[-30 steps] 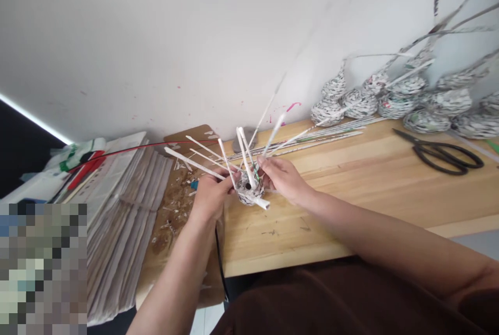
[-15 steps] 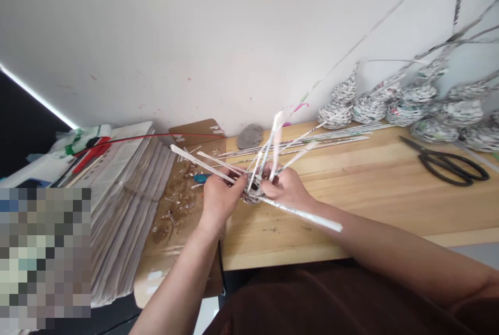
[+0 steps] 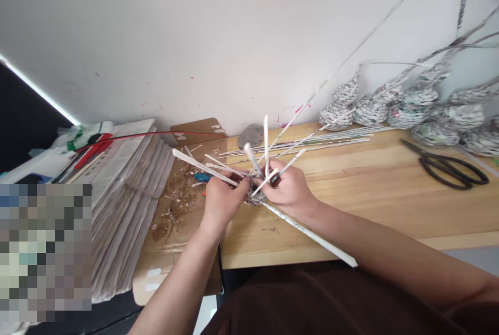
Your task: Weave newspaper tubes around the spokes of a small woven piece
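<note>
Between my two hands is a small round woven piece of rolled newspaper (image 3: 255, 200), held just above the wooden table. My left hand (image 3: 224, 195) is closed on its left side, thumb on the rim. My right hand (image 3: 290, 189) is closed at the right side, with thumb and fingers around its paper tubes. Several white tubes fan out from the piece: one long tube (image 3: 312, 235) points to the lower right across my right wrist, another (image 3: 198, 164) to the upper left. The underside and several fingertips are hidden.
Woven gourd shapes (image 3: 337, 111) line the wall at the right, near black scissors (image 3: 448, 166). Loose paper tubes (image 3: 331, 140) and a grey stone (image 3: 251, 136) lie behind my hands. Folded newspapers (image 3: 128, 210) are stacked at left, beside a scrap-strewn brown board (image 3: 167, 220).
The tubes around the piece have shifted. The lower-right tube now reaches further down, and a short tube near my right thumb leans across the opening. Both hands stay on the piece.
</note>
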